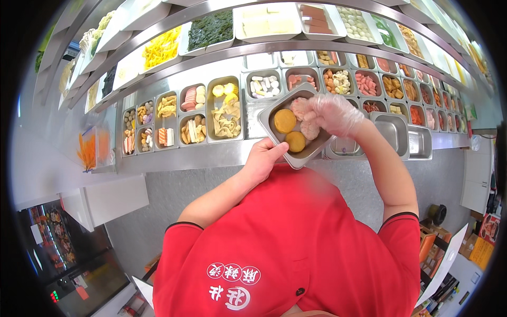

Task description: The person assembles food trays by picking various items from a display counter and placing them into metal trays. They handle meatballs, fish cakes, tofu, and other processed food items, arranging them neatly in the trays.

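Observation:
My left hand [264, 160], bare, grips the near left rim of a deep metal pan [299, 160], thumb over the edge. The pan is held tilted above the counter's front edge. Inside it lie two round golden-brown patties [285, 121] and pale pink, lumpy patties [310, 130]. My right hand [335, 114] wears a clear plastic glove and reaches in over the far right rim. Its fingers are closed at the upper pink patty [298, 108], and the glove partly hides that piece.
Rows of metal pans with sliced and ball-shaped foods [226, 108] fill the counter. White trays [211, 33] of seaweed, noodles and vegetables stand on raised shelves behind a metal rail [222, 54]. Metal pans [392, 132] sit right of the held pan. Dried orange stalks [87, 151] stand left.

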Demonstrator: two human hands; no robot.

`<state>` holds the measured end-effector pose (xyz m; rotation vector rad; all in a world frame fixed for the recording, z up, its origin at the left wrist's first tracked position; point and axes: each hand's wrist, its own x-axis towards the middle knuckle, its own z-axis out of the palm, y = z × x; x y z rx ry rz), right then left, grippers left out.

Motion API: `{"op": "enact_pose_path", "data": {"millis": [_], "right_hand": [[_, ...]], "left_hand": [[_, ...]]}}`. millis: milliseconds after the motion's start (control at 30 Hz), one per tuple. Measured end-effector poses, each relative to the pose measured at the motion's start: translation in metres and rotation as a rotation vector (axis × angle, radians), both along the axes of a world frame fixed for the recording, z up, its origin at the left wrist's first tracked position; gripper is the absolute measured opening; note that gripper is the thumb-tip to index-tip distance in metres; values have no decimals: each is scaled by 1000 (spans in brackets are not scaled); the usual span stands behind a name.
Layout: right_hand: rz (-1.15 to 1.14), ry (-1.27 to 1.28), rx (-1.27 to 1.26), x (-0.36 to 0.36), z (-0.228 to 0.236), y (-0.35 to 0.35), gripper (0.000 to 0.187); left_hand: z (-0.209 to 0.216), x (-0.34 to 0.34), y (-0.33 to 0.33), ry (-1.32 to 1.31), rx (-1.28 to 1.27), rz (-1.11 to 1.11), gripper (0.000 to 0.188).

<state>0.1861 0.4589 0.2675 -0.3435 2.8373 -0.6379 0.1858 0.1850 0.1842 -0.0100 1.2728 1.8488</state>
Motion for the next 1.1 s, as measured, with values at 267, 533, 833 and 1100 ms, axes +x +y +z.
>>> {"op": "enact_pose_path", "data": {"millis": [267,533,833,1100], "right_hand": [[253,133,254,-13,9,-21,45],[378,-20,443,-18,10,-26,40],[334,-183,519,-24,9,-45,53],[476,-66,595,-22,13,-45,45]], "left_hand": [[-7,2,-5,1,23,-34,20],[-7,9,-3,-166,90,9,22],[-15,5,-5,-44,-56,-64,22],[-1,-3,-4,-111,-23,-52,26]]}}
